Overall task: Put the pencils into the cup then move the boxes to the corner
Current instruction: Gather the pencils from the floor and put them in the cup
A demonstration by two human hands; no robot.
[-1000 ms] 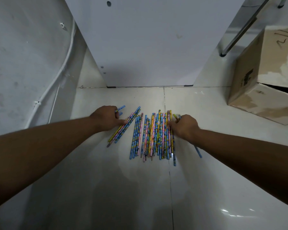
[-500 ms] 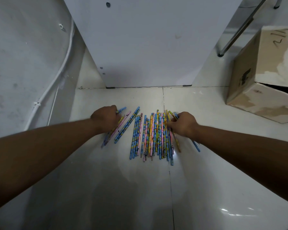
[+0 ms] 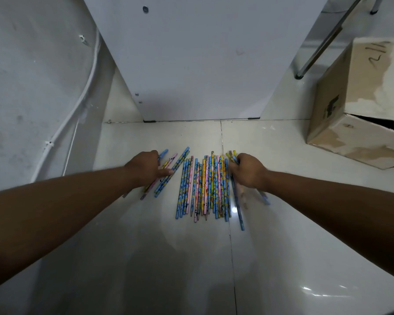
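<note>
tiled floor, pale and glossy, lies under both hands. white panel stands upright straight beyond the hands, its foot on the floor. cardboard box sits well beyond and outward of the right hand, tilted, scuffed, with a dark gap along its lower flap.

row of pencils – patterned blue, yellow and pink – lies flat on the floor between the two hands, side by side, tips toward the person.

left hand: knuckles up, fingers curled round the far ends of a slanted bunch, thumb laid across it. that bunch lies apart from the row.

right hand: fingers closed round a fanned bunch at the row's edge – near ends splay out below the wrist and are blurred; count not readable.
</note>
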